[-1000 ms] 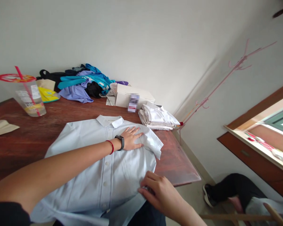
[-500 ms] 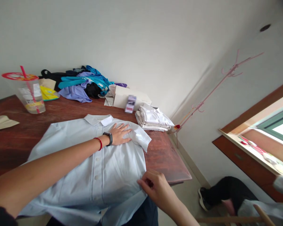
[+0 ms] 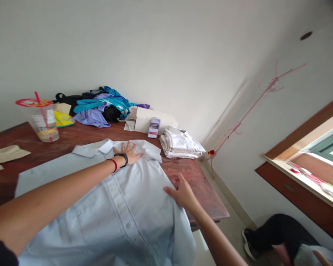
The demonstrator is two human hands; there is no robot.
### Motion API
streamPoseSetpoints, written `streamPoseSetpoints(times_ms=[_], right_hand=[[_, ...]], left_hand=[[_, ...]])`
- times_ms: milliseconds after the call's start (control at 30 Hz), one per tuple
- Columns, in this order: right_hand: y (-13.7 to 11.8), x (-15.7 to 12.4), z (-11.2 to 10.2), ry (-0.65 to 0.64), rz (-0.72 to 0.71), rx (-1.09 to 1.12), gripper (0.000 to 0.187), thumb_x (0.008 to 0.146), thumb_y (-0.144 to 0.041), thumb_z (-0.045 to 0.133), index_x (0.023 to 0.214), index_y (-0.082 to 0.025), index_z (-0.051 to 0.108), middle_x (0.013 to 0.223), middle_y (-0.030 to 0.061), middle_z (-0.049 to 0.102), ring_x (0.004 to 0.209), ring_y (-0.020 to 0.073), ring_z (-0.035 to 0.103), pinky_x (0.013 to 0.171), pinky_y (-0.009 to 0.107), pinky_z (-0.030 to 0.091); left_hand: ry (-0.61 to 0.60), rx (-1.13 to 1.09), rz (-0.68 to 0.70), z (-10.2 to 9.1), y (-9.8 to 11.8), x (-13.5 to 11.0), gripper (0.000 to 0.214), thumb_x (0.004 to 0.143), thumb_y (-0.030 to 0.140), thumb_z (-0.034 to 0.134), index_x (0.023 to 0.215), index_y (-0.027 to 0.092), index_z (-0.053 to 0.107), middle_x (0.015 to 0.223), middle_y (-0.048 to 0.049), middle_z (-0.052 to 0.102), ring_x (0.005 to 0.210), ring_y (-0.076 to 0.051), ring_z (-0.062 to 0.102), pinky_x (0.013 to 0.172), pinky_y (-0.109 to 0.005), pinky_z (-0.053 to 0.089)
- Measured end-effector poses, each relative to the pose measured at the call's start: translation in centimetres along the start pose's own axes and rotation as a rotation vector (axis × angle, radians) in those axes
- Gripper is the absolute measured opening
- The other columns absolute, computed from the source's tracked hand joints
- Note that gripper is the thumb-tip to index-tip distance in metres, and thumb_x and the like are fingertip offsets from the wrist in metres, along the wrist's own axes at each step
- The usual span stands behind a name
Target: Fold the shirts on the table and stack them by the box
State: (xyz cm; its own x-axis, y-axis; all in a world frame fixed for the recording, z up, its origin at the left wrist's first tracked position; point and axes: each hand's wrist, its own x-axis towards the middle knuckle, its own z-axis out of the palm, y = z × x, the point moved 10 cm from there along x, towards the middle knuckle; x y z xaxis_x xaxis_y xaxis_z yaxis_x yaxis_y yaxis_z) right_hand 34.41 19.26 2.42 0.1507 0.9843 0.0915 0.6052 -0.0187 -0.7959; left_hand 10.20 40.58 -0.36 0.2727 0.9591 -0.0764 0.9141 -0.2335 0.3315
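Observation:
A light blue short-sleeved button shirt (image 3: 94, 218) lies front up across the table, its collar toward the wall and its lower part hanging past the near edge. My left hand (image 3: 130, 153) rests flat on the shirt just beside the collar, fingers spread. At the shirt's right side edge is my right hand (image 3: 184, 194), open, with thumb and forefinger apart; its other fingers are mostly hidden. The thumb meets the fabric's edge, and nothing is gripped in it.
On the wooden table (image 3: 205, 199), folded white shirts (image 3: 180, 142) are stacked beside a white box (image 3: 155, 118). Behind are a heap of clothes (image 3: 100, 107) and a plastic cup with a straw (image 3: 43, 122). A pink coat stand (image 3: 246, 111) leans right; a person's leg (image 3: 277, 232) shows below.
The shirt has shifted and turned leftward under my left hand, its right sleeve now folded inward. My right hand has gone from a pinch at the lower side edge to open, higher up.

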Motion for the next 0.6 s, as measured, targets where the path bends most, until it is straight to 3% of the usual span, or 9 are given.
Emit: streamPoseSetpoints(times_ms=[100,200,300,367,467,533,600], right_hand=[[1.4,-2.9,0.7,-0.154,0.049,0.053,0.053,0.071,-0.027,0.077,0.120,-0.021,0.058,0.108,0.0070,0.072,0.097,0.0260,0.067,0.085,0.037,0.051],[2.2,-5.4,-0.1,-0.204,0.073,0.098,0.056,0.075,-0.026,0.074,0.128,-0.023,0.055,0.122,0.0085,0.070,0.110,0.0275,0.066,0.094,0.040,0.050],[3.5,-6.0,-1.7,-0.187,0.133,0.116,0.059,0.077,-0.032,0.073,0.132,-0.022,0.056,0.109,0.0077,0.074,0.099,0.0271,0.069,0.084,0.037,0.053],[4.8,-5.8,-3.1,-0.139,0.174,0.064,0.050,0.074,-0.036,0.076,0.120,-0.019,0.065,0.089,0.0046,0.074,0.082,0.0249,0.068,0.071,0.033,0.052],[6.3,-5.1,-4.8,-0.103,0.185,-0.016,0.028,0.074,-0.043,0.075,0.082,-0.016,0.072,0.064,0.0003,0.064,0.061,0.0176,0.058,0.057,0.027,0.042],[6.8,-4.7,-5.8,-0.104,0.168,-0.036,0.031,0.077,-0.046,0.073,0.068,-0.016,0.069,0.058,-0.0007,0.060,0.057,0.0146,0.052,0.054,0.025,0.036],[6.9,-4.2,-7.0,-0.089,0.145,-0.050,0.034,0.078,-0.048,0.072,0.066,-0.016,0.068,0.057,-0.0014,0.057,0.056,0.0135,0.049,0.053,0.025,0.034]], left_hand=[[0.003,-0.002,-0.021,-0.7,0.4,1.0,0.098,0.086,0.081,0.039,0.157,0.015,0.032,0.166,-0.0248,0.015,0.145,-0.058,0.012,0.101,-0.083,0.006],[0.068,0.009,0.035,-2.3,1.7,2.7,0.107,0.082,0.081,0.050,0.158,0.009,0.025,0.162,-0.0299,0.022,0.144,-0.057,0.014,0.105,-0.079,0.002],[0.091,0.001,0.144,-3.8,2.9,5.0,0.107,0.083,0.070,0.062,0.158,0.007,0.018,0.157,-0.0293,0.033,0.142,-0.047,0.028,0.112,-0.066,0.013],[0.064,-0.019,0.213,-4.3,3.2,6.4,0.100,0.083,0.061,0.068,0.154,0.004,0.027,0.152,-0.0281,0.042,0.134,-0.039,0.042,0.110,-0.053,0.027],[0.008,-0.056,0.301,-4.6,2.8,7.5,0.077,0.081,0.052,0.075,0.136,0.003,0.051,0.138,-0.0194,0.060,0.116,-0.028,0.055,0.099,-0.036,0.039],[-0.019,-0.085,0.343,-4.8,2.2,7.4,0.059,0.078,0.048,0.079,0.116,0.006,0.063,0.117,-0.0093,0.071,0.100,-0.021,0.060,0.091,-0.029,0.042],[-0.015,-0.121,0.356,-5.5,1.3,6.9,0.045,0.076,0.046,0.081,0.096,0.008,0.067,0.092,-0.0007,0.074,0.084,-0.016,0.059,0.083,-0.025,0.043]])
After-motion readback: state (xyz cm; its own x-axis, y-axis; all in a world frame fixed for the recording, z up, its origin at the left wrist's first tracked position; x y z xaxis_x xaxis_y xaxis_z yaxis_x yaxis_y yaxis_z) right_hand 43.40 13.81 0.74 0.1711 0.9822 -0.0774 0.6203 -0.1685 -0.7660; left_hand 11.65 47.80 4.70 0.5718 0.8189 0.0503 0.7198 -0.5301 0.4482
